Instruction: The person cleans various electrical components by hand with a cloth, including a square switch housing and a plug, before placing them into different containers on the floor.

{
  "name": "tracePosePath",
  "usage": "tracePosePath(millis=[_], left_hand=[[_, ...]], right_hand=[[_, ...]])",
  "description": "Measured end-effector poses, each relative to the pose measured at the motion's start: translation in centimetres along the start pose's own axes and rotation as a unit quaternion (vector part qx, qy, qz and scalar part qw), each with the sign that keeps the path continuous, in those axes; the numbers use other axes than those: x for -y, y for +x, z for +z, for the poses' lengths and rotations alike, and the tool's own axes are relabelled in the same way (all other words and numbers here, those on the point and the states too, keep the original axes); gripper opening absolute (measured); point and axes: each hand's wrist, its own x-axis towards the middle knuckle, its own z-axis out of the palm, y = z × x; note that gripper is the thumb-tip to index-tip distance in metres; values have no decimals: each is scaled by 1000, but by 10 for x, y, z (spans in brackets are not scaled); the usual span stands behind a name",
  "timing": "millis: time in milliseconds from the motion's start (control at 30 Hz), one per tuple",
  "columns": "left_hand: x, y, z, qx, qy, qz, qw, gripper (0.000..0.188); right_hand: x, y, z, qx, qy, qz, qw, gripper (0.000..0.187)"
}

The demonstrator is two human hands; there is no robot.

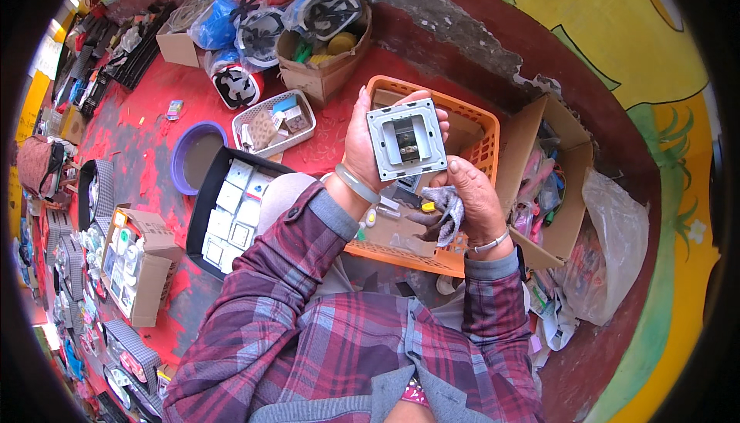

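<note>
My left hand (pixel 358 138) is closed around a square white electrical wall plate (pixel 376 134), held up over the orange basket (pixel 482 111). Its face toward me looks like the back, with a dark module set in the middle. A crumpled grey cloth (pixel 449 219) hangs from my right hand (pixel 479 198), whose fingers are closed on it. The right fingertips are at the plate's lower right corner; whether they press on it I cannot tell. A small yellow piece (pixel 428 207) shows at the cloth's left edge. Small parts and cardboard lie in the basket beneath.
Left of my knee stands a black box (pixel 202 211) of white square plates. Beyond it are a purple basin (pixel 183 162) and a white basket (pixel 243 130). An open carton (pixel 574 142) stands at the right, a carton (pixel 154 269) of goods at the left, bagged helmets (pixel 262 34) at the back.
</note>
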Motion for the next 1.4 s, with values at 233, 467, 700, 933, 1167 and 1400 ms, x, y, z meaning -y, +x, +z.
tracePosePath(millis=[233, 467, 700, 933, 1167, 1400], left_hand=[[6, 2, -5, -14, 0, -37, 999, 82], [13, 11, -18, -97, 20, -18, 995, 77], [17, 10, -28, -115, 159, 10, 980, 58], [32, 0, -17, 15, 69, -29, 997, 48], [24, 6, -9, 2, -2, 13, 1000, 59], [18, -1, -3, -34, -17, -7, 999, 83]], right_hand=[[-2, 1, 4, -22, 39, -26, 999, 30], [2, 3, 1, -88, 98, -7, 991, 27], [-4, 4, -17, -214, -131, -189, 949, 26], [-14, 0, 5, -206, -691, -423, 548, 38], [-14, 2, 7, -191, -542, -404, 712, 39], [5, -1, -21, -235, 18, -169, 957, 33]])
